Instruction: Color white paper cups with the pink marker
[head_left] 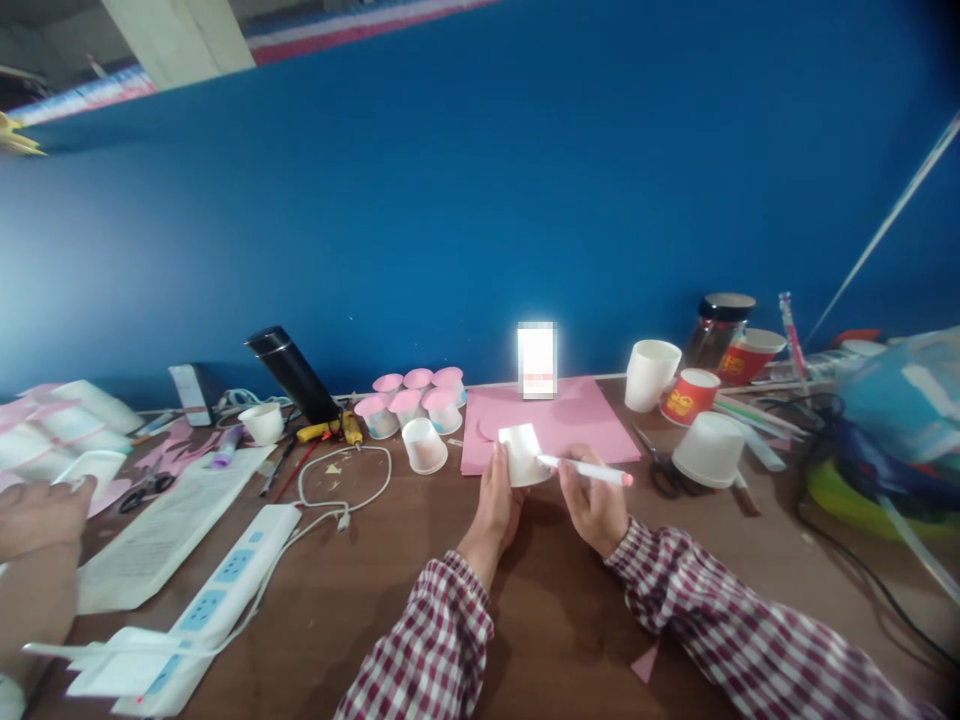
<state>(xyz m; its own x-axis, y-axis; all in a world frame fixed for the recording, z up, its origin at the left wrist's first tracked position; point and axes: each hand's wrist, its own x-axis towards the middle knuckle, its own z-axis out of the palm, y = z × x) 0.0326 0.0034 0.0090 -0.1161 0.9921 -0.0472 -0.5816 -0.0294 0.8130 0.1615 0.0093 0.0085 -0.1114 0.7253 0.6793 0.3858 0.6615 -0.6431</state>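
Note:
A white paper cup [523, 452] is tilted on its side in my left hand [495, 497], whose fingers wrap round its left side. My right hand [595, 505] pinches a white marker [592, 470] with a pinkish end. The marker's tip points left and meets or nearly meets the cup's wall; I cannot tell if it touches. Behind both hands lies a stack of pink paper [570, 425]. Just left of the paper stands another white cup [424, 447], and beyond it several small cups with pink tops [409, 402] are grouped together.
At left are a power strip [225, 580], a printed sheet [161, 535], scissors [146, 490], a black flask [292, 375] and another person's hand [45, 520]. On the right are white cups [651, 378], a red cup [688, 396], a lidded jar [716, 335] and dark-handled scissors [666, 475].

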